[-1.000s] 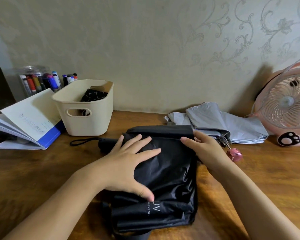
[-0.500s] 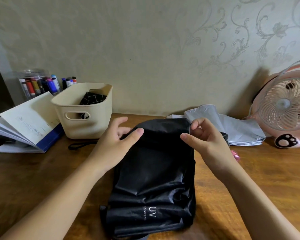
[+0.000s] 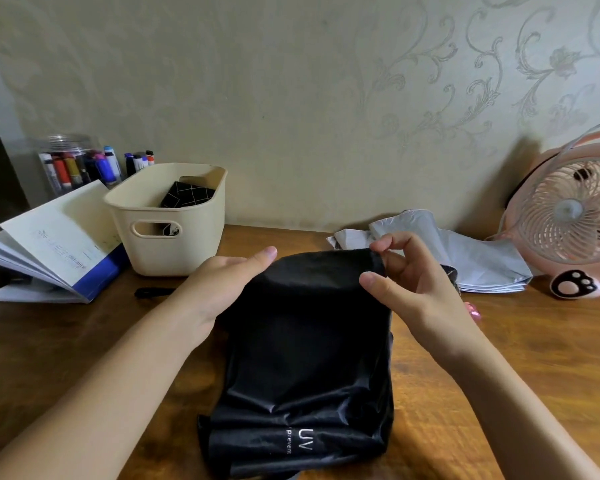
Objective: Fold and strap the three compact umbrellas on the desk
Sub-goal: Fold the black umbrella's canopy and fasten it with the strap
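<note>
wooden desk (image 3: 84,341) under our arms, patterned wall behind. our left hand (image 3: 219,289) and right hand (image 3: 409,289) pinch the far edge of the black umbrella (image 3: 309,358), fingers closed on its cloth; it lies mid-desk. grey umbrella (image 3: 465,265) lies beyond, beside a pink fan (image 3: 568,216); bin (image 3: 174,230) stands left.

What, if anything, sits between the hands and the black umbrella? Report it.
Nothing visible does. The left hand and right hand both already have a grip on the far edge of the black umbrella, one at each corner. The grey umbrella lies behind the right hand, out of the way.
</note>
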